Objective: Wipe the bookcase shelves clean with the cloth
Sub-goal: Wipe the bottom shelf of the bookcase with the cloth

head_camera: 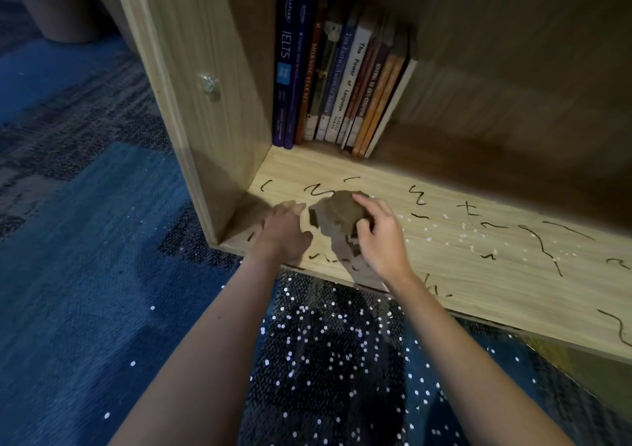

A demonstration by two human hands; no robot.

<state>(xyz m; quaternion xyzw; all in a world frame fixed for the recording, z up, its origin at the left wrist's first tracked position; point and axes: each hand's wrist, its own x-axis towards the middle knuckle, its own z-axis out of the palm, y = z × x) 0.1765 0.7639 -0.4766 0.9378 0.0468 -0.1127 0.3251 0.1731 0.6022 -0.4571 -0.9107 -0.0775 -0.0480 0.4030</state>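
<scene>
A: Where's the cloth [343, 214]?
B: Bunched, brownish, on the wood-grain bottom shelf [444, 240] before the upright books [338, 79], gripped by the right hand [379, 237].
A: The left hand [284, 230]?
B: Flat beside it, fingers loose, among black squiggles [419, 199].

Book spines [342, 79] read "IELTS", "Morning Star 925", "The Power of Language".

Row of books [337, 79] upright at 12 o'clock, packed spine-out, leaning slightly right; legible spines read "IELTS" and "The Power of Language". Blue patterned carpet [85, 257] from 7 to 10 o'clock. Small white specks [328, 353] scattered at 6 o'clock.
</scene>
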